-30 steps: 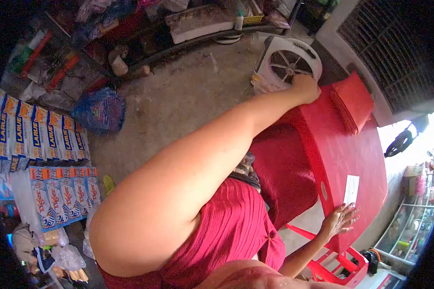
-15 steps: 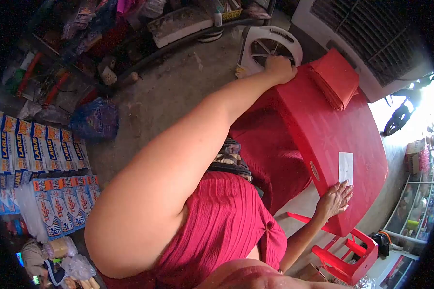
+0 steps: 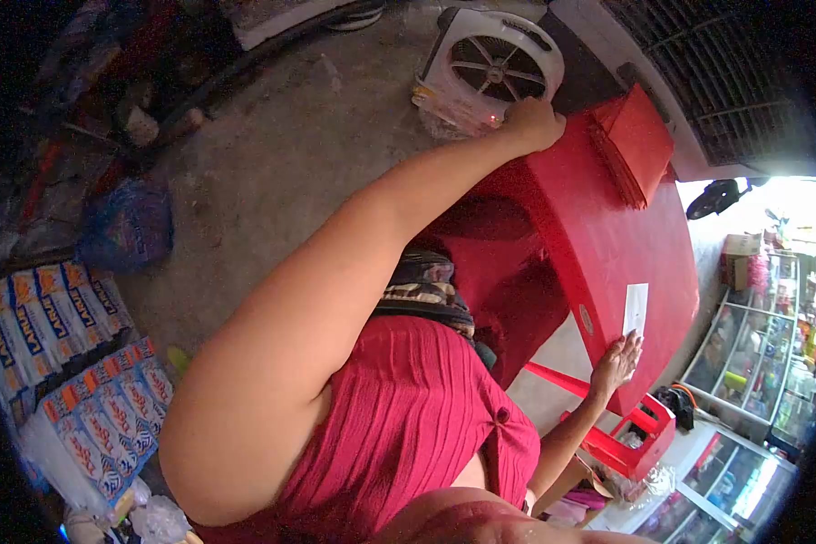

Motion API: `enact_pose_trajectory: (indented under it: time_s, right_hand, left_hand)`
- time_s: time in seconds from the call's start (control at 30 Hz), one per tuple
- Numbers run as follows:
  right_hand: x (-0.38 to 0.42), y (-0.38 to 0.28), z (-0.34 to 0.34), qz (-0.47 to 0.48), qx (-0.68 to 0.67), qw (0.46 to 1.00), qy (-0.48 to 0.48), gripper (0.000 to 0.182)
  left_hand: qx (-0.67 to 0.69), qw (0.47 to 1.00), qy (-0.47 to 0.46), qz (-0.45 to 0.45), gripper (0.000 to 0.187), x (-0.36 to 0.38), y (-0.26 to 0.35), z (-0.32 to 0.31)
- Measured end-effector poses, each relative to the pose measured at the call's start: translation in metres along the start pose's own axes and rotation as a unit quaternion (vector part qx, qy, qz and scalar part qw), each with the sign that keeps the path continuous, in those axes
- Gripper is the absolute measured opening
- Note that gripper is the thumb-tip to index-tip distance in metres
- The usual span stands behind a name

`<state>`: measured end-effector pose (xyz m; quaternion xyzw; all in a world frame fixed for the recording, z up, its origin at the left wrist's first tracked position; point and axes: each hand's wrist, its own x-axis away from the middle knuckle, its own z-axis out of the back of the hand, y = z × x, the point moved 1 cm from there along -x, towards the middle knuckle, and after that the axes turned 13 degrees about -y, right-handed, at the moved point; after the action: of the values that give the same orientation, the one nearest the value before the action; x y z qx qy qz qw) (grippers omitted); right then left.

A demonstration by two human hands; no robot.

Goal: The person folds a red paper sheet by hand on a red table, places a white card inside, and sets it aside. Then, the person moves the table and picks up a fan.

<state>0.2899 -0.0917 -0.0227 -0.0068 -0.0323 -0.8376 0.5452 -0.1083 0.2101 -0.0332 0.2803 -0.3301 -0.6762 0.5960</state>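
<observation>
My left hand (image 3: 535, 125), its fingers curled, is closed round the far left corner of the red table (image 3: 621, 240). My right hand (image 3: 616, 363) lies open on the near side of the tabletop, its fingertips at the lower end of a small white paper (image 3: 636, 309). A folded red cloth or packet (image 3: 639, 145) rests on the far part of the table. The undersides of both hands are hidden.
Beyond my left hand stands a white fan (image 3: 496, 68) on the floor. A red stool (image 3: 639, 440) is near the table's lower end. Stacked beer cartons (image 3: 109, 422) stand at the left, with a blue bag (image 3: 127, 227) behind them. Glass display cases (image 3: 743, 354) line the right.
The view has shifted, so cartons and blue bag appear lower or farther left, and more of the fan and display cases shows. Both hands keep their places on the table.
</observation>
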Motion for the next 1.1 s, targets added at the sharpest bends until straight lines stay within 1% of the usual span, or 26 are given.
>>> enact_pose_trajectory:
  time_s: [0.07, 0.1, 0.17, 0.2, 0.27, 0.3, 0.37, 0.4, 0.43, 0.47, 0.5, 0.53, 0.57, 0.6, 0.63, 0.67, 0.7, 0.73, 0.77, 0.8, 0.87, 0.9, 0.97, 1.0, 1.07, 1.1]
  right_hand:
    - [-0.001, 0.005, 0.002, 0.009, -0.018, 1.0, -0.016, 0.062]
    - [-0.004, 0.008, 0.001, 0.003, -0.015, 1.0, -0.016, 0.062]
    - [-0.002, 0.009, 0.003, 0.028, -0.036, 0.999, -0.007, 0.062]
    - [-0.002, 0.01, 0.003, 0.021, -0.034, 0.999, -0.008, 0.062]
    - [-0.001, -0.016, 0.018, 0.035, -0.041, 0.997, 0.06, 0.057]
    - [-0.002, -0.038, 0.028, 0.032, -0.042, 0.997, 0.062, 0.057]
    - [-0.004, -0.096, 0.052, 0.132, -0.109, 0.976, 0.136, 0.049]
    - [-0.007, -0.125, 0.061, 0.173, -0.124, 0.967, 0.142, 0.047]
    - [-0.012, -0.152, 0.067, 0.215, -0.139, 0.955, 0.147, 0.045]
    - [-0.015, -0.175, 0.072, 0.246, -0.123, 0.951, 0.14, 0.046]
    - [-0.017, -0.194, 0.074, 0.276, -0.107, 0.946, 0.133, 0.046]
    - [-0.018, -0.209, 0.072, 0.271, -0.11, 0.947, 0.135, 0.046]
    - [-0.019, -0.223, 0.069, 0.293, -0.116, 0.942, 0.118, 0.048]
    - [-0.02, -0.232, 0.067, 0.315, -0.121, 0.936, 0.102, 0.049]
    - [-0.02, -0.237, 0.06, 0.311, -0.126, 0.936, 0.104, 0.049]
    - [-0.02, -0.24, 0.05, 0.295, -0.099, 0.945, 0.1, 0.051]
    - [-0.021, -0.242, 0.044, 0.279, -0.072, 0.953, 0.097, 0.052]
    - [-0.021, -0.243, 0.046, 0.28, -0.082, 0.952, 0.092, 0.056]
    - [-0.02, -0.244, 0.047, 0.275, -0.084, 0.953, 0.094, 0.056]
    - [-0.019, -0.246, 0.048, 0.267, -0.083, 0.956, 0.086, 0.057]
    - [-0.019, -0.249, 0.053, 0.254, -0.088, 0.961, 0.065, 0.058]
    - [-0.02, -0.248, 0.054, 0.247, -0.088, 0.963, 0.067, 0.058]
    - [-0.02, -0.248, 0.053, 0.249, -0.073, 0.965, 0.048, 0.058]
    - [-0.02, -0.247, 0.052, 0.248, -0.077, 0.965, 0.047, 0.057]
    - [-0.02, -0.247, 0.052, 0.239, -0.072, 0.968, 0.038, 0.057]
    - [-0.02, -0.247, 0.052, 0.237, -0.069, 0.969, 0.032, 0.057]
  left_hand:
    - [0.004, 0.999, 0.034, -0.02, 0.046, 0.002, 0.0, -0.006]
    - [0.008, 0.999, 0.029, -0.023, 0.046, 0.002, 0.001, -0.006]
    - [0.031, 0.999, -0.013, -0.01, 0.044, 0.005, 0.008, -0.002]
    - [0.032, 0.999, -0.02, -0.013, 0.044, 0.006, 0.009, -0.003]
    - [0.046, 0.998, -0.017, -0.036, 0.04, 0.008, 0.01, -0.001]
    - [0.046, 0.998, -0.019, -0.04, 0.04, 0.006, 0.007, -0.005]
    - [0.081, 0.992, 0.07, -0.065, 0.032, -0.001, -0.001, -0.018]
    - [0.081, 0.992, 0.067, -0.069, 0.032, 0.001, 0.001, -0.017]
    - [0.106, 0.985, 0.082, -0.109, 0.031, 0.006, 0.002, -0.013]
    - [0.129, 0.975, 0.097, -0.149, 0.03, 0.008, 0.001, -0.007]
    - [0.127, 0.975, 0.094, -0.154, 0.03, 0.002, -0.004, -0.002]
    - [0.083, 0.975, 0.096, -0.181, 0.029, -0.009, -0.01, 0.006]
    - [0.039, 0.973, 0.098, -0.207, 0.027, -0.019, -0.016, 0.015]
    - [0.035, 0.972, 0.096, -0.212, 0.027, -0.03, -0.022, 0.025]
    - [-0.016, 0.976, 0.081, -0.202, 0.029, -0.041, -0.025, 0.041]
    - [-0.068, 0.977, 0.066, -0.192, 0.032, -0.054, -0.03, 0.053]
    - [-0.071, 0.976, 0.065, -0.197, 0.032, -0.07, -0.037, 0.062]
    - [-0.112, 0.974, 0.068, -0.185, 0.033, -0.089, -0.045, 0.067]
    - [-0.152, 0.971, 0.07, -0.173, 0.035, -0.107, -0.052, 0.071]
    - [-0.153, 0.97, 0.067, -0.179, 0.035, -0.122, -0.057, 0.074]
    - [-0.259, 0.939, 0.129, -0.185, 0.039, -0.152, -0.064, 0.08]
    - [-0.258, 0.938, 0.127, -0.191, 0.039, -0.167, -0.066, 0.082]
    - [-0.366, 0.905, 0.139, -0.167, 0.045, -0.2, -0.079, 0.082]
    - [-0.363, 0.906, 0.133, -0.171, 0.045, -0.215, -0.085, 0.082]
    - [-0.385, 0.911, 0.052, -0.141, 0.046, -0.238, -0.093, 0.08]
    - [-0.382, 0.912, 0.043, -0.145, 0.046, -0.245, -0.096, 0.079]
